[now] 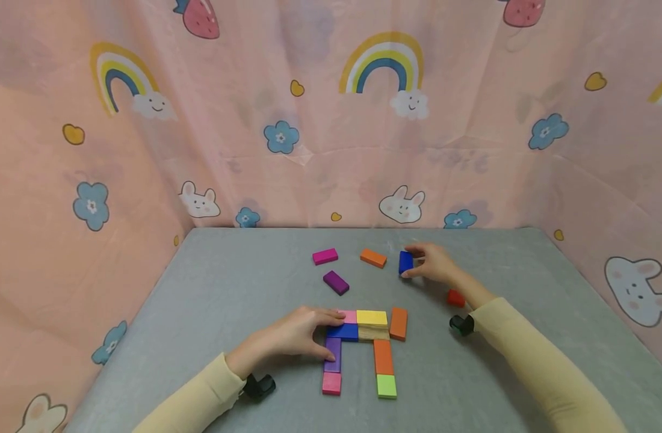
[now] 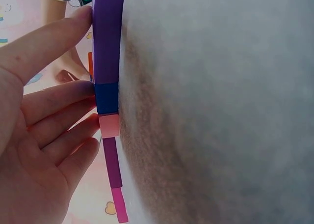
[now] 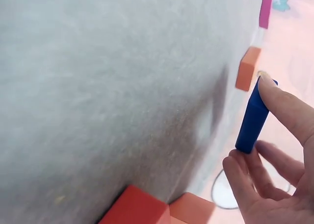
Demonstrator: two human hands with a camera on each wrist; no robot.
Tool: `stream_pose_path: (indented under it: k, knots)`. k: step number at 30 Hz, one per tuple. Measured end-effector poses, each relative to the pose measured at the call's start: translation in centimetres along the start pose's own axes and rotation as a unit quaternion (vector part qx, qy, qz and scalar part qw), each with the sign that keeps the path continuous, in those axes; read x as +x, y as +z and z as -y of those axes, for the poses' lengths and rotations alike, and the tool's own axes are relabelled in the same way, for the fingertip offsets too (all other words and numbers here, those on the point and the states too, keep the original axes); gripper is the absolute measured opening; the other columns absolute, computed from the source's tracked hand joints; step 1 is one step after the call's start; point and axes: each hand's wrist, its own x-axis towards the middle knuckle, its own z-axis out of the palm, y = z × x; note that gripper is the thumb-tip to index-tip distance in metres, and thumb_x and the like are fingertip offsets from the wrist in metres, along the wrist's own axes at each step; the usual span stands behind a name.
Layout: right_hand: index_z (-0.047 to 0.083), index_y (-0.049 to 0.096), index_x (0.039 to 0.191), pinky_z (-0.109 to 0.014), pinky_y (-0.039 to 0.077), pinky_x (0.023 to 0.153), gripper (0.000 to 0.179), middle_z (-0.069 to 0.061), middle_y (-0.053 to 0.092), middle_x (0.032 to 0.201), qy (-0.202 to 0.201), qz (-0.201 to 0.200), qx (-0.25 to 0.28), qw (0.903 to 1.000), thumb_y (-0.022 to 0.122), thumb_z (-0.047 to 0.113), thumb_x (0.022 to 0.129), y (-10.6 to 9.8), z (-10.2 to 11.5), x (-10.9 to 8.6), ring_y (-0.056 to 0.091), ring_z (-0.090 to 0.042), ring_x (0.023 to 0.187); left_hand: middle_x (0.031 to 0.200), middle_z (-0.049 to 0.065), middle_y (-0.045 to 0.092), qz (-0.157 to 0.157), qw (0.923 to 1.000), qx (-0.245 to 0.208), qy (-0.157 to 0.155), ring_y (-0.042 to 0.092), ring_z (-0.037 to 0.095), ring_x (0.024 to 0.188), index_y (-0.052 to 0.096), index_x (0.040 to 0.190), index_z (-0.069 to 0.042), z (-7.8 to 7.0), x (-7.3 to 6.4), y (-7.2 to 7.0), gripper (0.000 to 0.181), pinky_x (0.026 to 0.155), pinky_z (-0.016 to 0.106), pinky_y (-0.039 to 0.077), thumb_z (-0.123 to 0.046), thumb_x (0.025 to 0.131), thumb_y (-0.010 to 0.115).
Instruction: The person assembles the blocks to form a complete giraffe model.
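Observation:
My right hand [image 1: 433,263] pinches a blue block [image 3: 254,118] by its two ends, thumb at one end and fingertips at the other. In the right wrist view the block is raised off the table, with a shadow beside it. My left hand [image 1: 293,332] rests on an arrangement of blocks, its fingers spread. Its fingertips touch a pink block [image 1: 350,316] and a flat blue block [image 2: 107,98], and the thumb lies on a purple block [image 1: 333,355]. The arrangement also has a yellow block [image 1: 372,318], orange blocks [image 1: 383,357], a lime green block [image 1: 387,386] and a rose block [image 1: 332,383].
On the grey table [image 1: 228,282], a magenta block [image 1: 325,257], a dark purple block [image 1: 336,282] and an orange block [image 1: 373,258] lie farther back. A red block [image 1: 456,298] is close by my right forearm. A patterned pink curtain [image 1: 309,168] surrounds the table.

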Motion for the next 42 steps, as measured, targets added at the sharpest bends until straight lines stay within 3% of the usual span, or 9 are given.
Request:
stream_pose_path:
  k: [10,17,30,42]
  knots:
    - [-0.004,0.059,0.123,-0.045,0.053,0.085,0.068,-0.022,0.058,0.112,-0.026,-0.014,-0.046,0.9985,0.082,0.034,0.072,-0.1,1.8,-3.0,0.061,-0.036,0.102,0.141,-0.004,0.051,0.005,0.9999,0.0,-0.01,0.046,0.013,0.131,0.056,0.134,-0.014,-0.3,-0.2,-0.3,0.065,0.107,0.034,0.04,-0.04,0.077,0.077]
    - [-0.003,0.061,0.121,-0.045,0.054,0.085,0.067,-0.02,0.061,0.112,-0.033,-0.012,-0.05,0.9981,0.083,0.036,0.07,0.4,2.8,-4.4,0.062,-0.031,0.098,0.141,-0.004,0.051,0.003,1.0,0.001,-0.008,0.046,0.013,0.131,0.056,0.134,-0.015,-0.2,-0.1,-0.1,0.066,0.107,0.034,0.04,-0.041,0.077,0.077]
    - [0.001,0.063,0.118,-0.044,0.054,0.085,0.068,-0.017,0.061,0.112,-0.036,0.001,-0.044,0.9984,0.081,0.044,0.07,1.7,3.0,-5.6,0.062,-0.029,0.099,0.142,-0.003,0.05,0.006,0.9999,-0.007,-0.009,0.046,0.014,0.132,0.056,0.134,-0.015,-0.1,-0.1,-0.1,0.065,0.106,0.036,0.04,-0.041,0.078,0.076]
    - [0.0,0.065,0.115,-0.044,0.054,0.083,0.065,-0.015,0.062,0.106,-0.05,0.0,-0.043,0.9978,0.082,0.043,0.07,2.3,2.8,-6.0,0.062,-0.027,0.094,0.141,-0.003,0.051,0.003,1.0,-0.002,-0.004,0.046,0.015,0.131,0.056,0.133,-0.015,-0.1,0.1,0.1,0.065,0.106,0.035,0.041,-0.042,0.078,0.076]
